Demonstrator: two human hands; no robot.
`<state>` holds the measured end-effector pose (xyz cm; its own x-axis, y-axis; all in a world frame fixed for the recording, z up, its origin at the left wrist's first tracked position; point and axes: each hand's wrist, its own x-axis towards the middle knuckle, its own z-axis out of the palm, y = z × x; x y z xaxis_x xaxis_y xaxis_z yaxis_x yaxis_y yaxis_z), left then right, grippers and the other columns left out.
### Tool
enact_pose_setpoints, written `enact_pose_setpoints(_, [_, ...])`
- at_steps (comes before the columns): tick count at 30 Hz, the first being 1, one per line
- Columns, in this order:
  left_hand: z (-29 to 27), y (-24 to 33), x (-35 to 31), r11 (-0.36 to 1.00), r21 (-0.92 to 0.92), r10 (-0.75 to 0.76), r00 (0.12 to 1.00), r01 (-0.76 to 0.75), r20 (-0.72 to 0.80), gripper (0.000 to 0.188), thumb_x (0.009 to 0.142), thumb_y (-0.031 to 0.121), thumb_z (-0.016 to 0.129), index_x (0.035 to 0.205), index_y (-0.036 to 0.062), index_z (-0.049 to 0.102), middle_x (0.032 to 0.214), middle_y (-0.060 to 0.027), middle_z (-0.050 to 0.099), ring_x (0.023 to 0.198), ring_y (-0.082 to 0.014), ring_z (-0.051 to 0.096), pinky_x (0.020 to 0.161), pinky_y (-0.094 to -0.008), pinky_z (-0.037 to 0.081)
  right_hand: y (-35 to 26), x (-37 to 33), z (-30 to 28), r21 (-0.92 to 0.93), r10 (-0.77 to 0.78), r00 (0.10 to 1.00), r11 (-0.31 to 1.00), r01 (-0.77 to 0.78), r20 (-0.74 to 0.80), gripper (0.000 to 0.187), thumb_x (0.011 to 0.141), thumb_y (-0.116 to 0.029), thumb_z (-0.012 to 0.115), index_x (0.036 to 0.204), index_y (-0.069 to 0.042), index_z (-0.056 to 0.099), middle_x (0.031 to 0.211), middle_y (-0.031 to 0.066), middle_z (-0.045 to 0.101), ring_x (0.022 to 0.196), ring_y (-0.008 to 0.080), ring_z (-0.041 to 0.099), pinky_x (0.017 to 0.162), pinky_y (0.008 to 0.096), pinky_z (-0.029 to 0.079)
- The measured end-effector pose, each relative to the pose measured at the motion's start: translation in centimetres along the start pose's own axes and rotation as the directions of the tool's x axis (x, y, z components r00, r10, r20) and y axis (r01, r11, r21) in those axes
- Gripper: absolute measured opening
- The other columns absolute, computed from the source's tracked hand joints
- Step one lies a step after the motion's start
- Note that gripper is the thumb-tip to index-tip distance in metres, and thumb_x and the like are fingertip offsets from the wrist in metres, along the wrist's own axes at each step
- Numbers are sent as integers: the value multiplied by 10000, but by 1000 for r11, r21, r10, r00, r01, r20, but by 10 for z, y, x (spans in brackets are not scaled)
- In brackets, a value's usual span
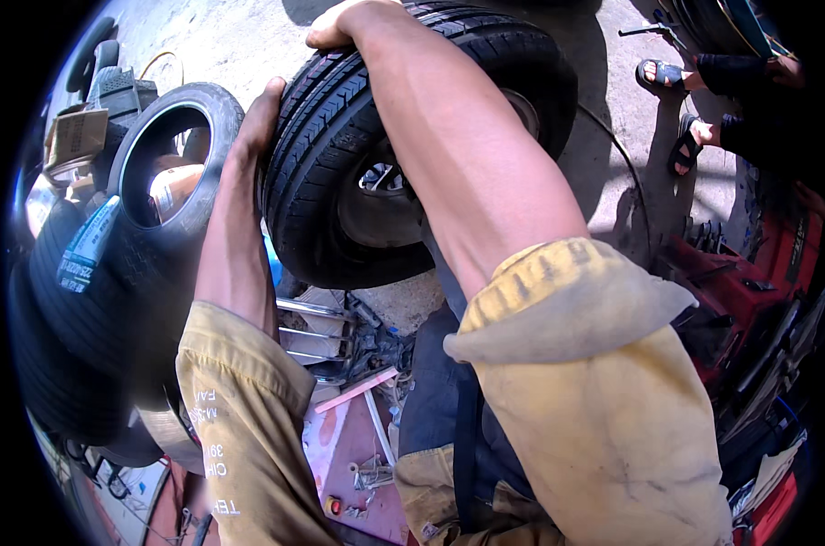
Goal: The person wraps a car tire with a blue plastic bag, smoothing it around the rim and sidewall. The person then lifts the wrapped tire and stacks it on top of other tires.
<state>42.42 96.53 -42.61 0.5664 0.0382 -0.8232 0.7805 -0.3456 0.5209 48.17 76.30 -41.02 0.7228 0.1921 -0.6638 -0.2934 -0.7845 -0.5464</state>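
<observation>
A black car tire (pixel 326 136) with deep tread grooves stands in front of me, tilted, its wheel rim (pixel 381 214) partly showing behind my right forearm. My left hand (pixel 262 114) presses against the left side of the tread, with its thumb up and most of its fingers hidden. Across the top of the tread lies my right hand (pixel 344 20), gripping it from above; its fingertips are partly cut off by the picture's upper edge. Both forearms come out of rolled tan sleeves.
A loose tire (pixel 221 114) leans on several stacked tires at left, near a cardboard box (pixel 76 136). A person's sandaled foot (pixel 663 75) is at upper right, beside a dark hose (pixel 626 159). Red equipment (pixel 726 291) stands at right, metal tubing (pixel 317 311) below the tire.
</observation>
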Motion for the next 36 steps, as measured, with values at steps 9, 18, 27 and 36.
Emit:
enact_pose_setpoints(9, [-5,-58,-55,850,445,274,958,-283,85,468,1035,342,343,1182,-18,605,1111,-170,676,985,-253,581,951,-365,423,17,-102,20,-25,-131,959,991,128,-252,427,847,-395,610,1191,-173,731,1298,118,656,1232,229,609,1032,408,445])
enact_pose_setpoints(18, [33,45,-40,834,550,50,999,-34,-14,711,1012,585,404,1343,-20,577,1252,-123,649,1101,-195,590,1011,-316,425,249,-235,217,927,691,657,49,373,-301,266,1040,-210,450,1061,18,587,850,121,675,756,155,662,679,279,538])
enact_pose_setpoints(27, [147,-7,-174,662,750,92,991,10,-95,562,1063,381,416,1335,-93,547,1191,-202,666,1085,-235,599,1010,-383,415,259,-198,283,234,164,904,-969,73,396,507,1047,-432,385,1190,2,603,1100,147,684,968,245,667,863,418,541])
enact_pose_setpoints(36, [358,20,-149,730,657,-215,976,188,-41,755,1032,550,412,1473,-63,389,1427,-193,516,1293,-229,499,1136,-325,327,275,-256,228,-79,101,995,-992,103,27,366,1013,-338,515,1115,-14,649,986,86,704,826,178,682,748,308,595])
